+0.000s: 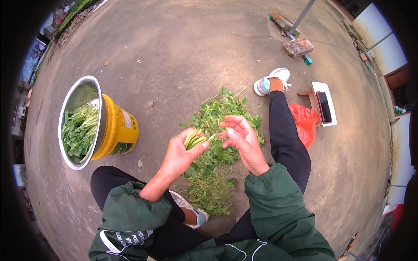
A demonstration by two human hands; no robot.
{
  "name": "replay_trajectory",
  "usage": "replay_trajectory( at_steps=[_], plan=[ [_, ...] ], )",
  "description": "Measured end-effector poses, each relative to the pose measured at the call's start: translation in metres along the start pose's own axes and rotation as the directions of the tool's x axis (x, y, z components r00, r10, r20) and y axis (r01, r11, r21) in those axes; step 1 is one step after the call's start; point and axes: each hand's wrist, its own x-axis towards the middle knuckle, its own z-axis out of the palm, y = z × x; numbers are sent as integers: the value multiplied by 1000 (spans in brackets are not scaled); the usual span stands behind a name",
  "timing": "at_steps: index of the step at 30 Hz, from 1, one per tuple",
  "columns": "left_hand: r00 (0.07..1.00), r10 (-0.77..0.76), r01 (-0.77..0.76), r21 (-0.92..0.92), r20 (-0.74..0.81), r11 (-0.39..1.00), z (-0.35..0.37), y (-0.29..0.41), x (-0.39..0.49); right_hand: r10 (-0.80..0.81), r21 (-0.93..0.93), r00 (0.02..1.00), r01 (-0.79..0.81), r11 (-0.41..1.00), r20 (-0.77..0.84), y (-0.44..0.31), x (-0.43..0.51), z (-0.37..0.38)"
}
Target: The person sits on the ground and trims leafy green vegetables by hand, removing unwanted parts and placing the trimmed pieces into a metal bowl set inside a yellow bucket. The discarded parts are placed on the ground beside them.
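Observation:
My left hand [184, 148] holds a small bundle of pale green plant stems [195, 140] between thumb and fingers. One stem pokes out past the thumb toward my right hand [241, 138]. The fingers of that hand are bent and spread, close to the stem's tip; nothing clear shows in them. Beneath both hands, a loose heap of leafy green vines [215, 169] lies on the concrete between my feet. To the left, a metal basin [75, 166] holds picked leaves and stems [78, 132]. It rests on a yellow plastic bucket [125, 129].
At the right, a phone [323, 107] lies on a small white-topped stool [329, 98], with a red plastic bag [303, 124] beside it. My outstretched leg [287, 137] lies alongside the heap. Farther off, bricks [297, 48] weigh down the foot of a metal pole [302, 16].

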Motion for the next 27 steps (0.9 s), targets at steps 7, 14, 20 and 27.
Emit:
replay_trajectory(
  at_steps=[7, 14, 20, 27],
  plan=[
    [998, 50, -52, 49, 42, 997, 0, -7, 2, -237, -533, 957, 289, 795, 166, -8, 0, 1],
    [996, 65, -69, 80, 57, 994, 2, -9, 3, -211, -643, 962, 272, 716, 172, -9, -3, 1],
    [996, -67, 69, -31, 50, 997, 1, 0, 2, -174, -665, 975, 222, 713, 139, -5, -4, 0],
    [977, -171, 186, -116, 127, 976, -3, -2, 3, -132, -644, 982, 187, 742, 132, 0, -5, 3]
  ],
)
